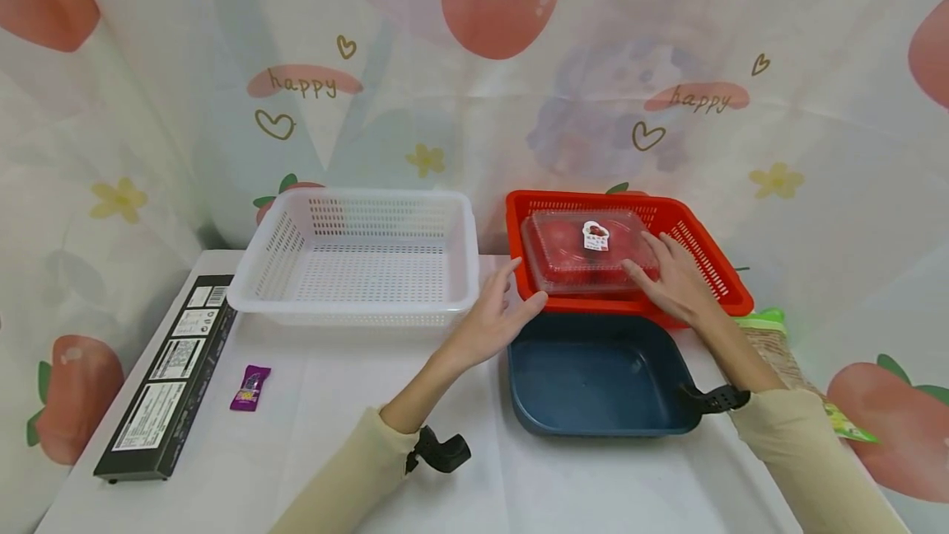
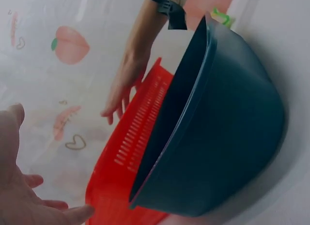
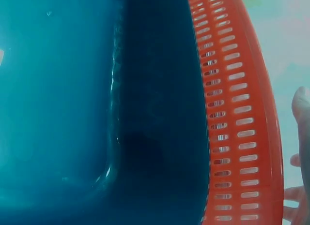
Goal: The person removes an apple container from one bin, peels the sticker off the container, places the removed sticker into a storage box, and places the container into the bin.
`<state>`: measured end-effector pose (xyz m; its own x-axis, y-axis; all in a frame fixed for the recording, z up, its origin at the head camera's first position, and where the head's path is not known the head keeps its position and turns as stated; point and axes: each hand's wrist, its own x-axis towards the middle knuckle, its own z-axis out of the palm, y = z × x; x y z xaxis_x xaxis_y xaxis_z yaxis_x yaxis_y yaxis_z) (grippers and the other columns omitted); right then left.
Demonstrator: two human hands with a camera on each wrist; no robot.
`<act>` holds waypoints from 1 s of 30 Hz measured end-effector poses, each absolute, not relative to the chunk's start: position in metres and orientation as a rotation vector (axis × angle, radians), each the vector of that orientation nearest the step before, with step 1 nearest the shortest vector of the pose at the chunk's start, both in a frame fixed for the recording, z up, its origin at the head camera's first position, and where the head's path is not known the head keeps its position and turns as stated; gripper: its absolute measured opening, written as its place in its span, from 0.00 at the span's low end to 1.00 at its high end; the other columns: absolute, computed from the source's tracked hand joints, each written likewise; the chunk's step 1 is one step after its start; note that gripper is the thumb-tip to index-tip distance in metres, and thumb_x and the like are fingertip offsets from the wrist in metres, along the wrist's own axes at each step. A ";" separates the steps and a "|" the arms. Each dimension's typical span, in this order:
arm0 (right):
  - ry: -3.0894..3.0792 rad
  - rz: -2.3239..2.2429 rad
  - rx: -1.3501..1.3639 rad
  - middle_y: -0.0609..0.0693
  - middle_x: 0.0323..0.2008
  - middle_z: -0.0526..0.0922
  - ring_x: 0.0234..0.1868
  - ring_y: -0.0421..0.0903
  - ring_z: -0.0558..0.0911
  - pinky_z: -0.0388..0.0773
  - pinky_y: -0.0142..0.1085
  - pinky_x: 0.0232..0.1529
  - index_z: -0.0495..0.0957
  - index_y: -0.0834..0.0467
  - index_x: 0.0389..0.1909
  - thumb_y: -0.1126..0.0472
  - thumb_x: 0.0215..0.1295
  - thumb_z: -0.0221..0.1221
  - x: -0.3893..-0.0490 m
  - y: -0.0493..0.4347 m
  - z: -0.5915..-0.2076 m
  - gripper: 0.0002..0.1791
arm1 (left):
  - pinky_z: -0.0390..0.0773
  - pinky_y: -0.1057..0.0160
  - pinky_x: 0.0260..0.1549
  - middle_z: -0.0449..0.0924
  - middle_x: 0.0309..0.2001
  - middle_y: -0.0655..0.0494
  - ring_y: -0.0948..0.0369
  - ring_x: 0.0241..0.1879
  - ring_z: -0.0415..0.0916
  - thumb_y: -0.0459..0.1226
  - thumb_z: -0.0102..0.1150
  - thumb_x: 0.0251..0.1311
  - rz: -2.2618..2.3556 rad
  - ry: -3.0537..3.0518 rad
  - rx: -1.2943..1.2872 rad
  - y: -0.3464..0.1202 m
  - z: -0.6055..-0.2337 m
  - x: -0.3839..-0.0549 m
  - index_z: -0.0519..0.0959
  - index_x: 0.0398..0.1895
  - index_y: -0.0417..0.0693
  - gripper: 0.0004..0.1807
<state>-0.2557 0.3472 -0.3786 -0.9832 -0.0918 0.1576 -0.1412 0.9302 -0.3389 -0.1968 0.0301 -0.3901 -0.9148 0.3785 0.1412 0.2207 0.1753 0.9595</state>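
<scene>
In the head view, a clear plastic box (image 1: 559, 250) with red contents and a white label lies in the red slotted basket (image 1: 700, 237). My right hand (image 1: 676, 280) is over the basket's right part, fingers spread at the box's right end; whether the fingertips touch it I cannot tell. Off the basket's front left corner is my left hand (image 1: 489, 324), thumb and fingers apart and holding nothing. The left wrist view shows this hand (image 2: 24, 181) beside the red basket (image 2: 121, 142). Only part of the right hand (image 3: 302, 133) enters the right wrist view.
A dark blue basin (image 1: 600, 386) stands right before the red basket. To the left is a white slotted basket (image 1: 356, 303). A purple wrapped packet (image 1: 250, 388) and a long black box (image 1: 166, 377) lie farther left. Behind my right forearm is a green-topped bag (image 1: 771, 336).
</scene>
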 end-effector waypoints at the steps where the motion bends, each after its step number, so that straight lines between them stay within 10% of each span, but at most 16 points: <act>1: -2.952 0.535 0.173 0.70 0.72 0.51 0.71 0.71 0.52 0.52 0.73 0.64 0.50 0.58 0.75 0.36 0.66 0.50 -0.256 0.348 -0.379 0.45 | 0.75 0.51 0.60 0.52 0.74 0.58 0.53 0.72 0.53 0.53 0.57 0.62 1.853 2.306 0.586 0.031 -0.390 -0.197 0.49 0.75 0.64 0.41; 30: -2.914 0.811 0.051 0.68 0.73 0.51 0.70 0.69 0.54 0.60 0.71 0.62 0.44 0.61 0.76 0.40 0.69 0.50 -0.298 0.360 -0.384 0.46 | 0.78 0.50 0.55 0.54 0.72 0.55 0.50 0.69 0.60 0.51 0.65 0.56 2.076 2.258 0.305 0.059 -0.413 -0.227 0.51 0.75 0.56 0.47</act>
